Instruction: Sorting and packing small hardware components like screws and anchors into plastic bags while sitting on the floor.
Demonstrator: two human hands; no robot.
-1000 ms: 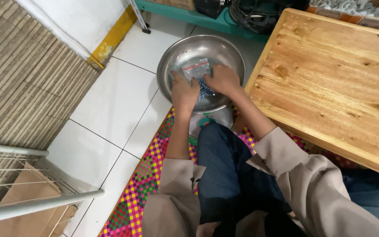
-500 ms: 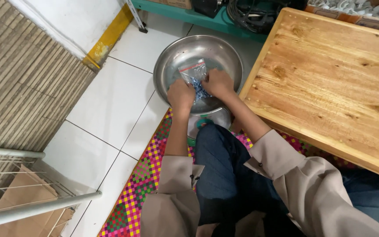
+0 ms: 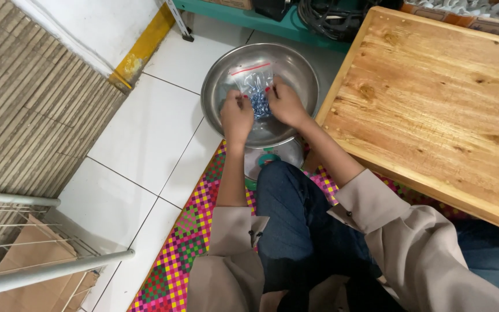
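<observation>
Both hands, left hand [image 3: 237, 112] and right hand [image 3: 285, 103], pinched the clear bag [image 3: 254, 84] of small blue pieces over the metal bowl [image 3: 304, 75], likely so spills landed inside.

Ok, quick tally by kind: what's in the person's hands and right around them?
Clear zip bags of small blue pieces: 1
Steel bowls: 1
Wooden tables: 1
Checked mats: 1
Total: 4
Left hand and right hand both grip the bag.

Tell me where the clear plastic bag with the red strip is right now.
In the head view, upper middle: the clear bag is held over the steel bowl between the left hand and right hand, left of the wooden table.
</observation>
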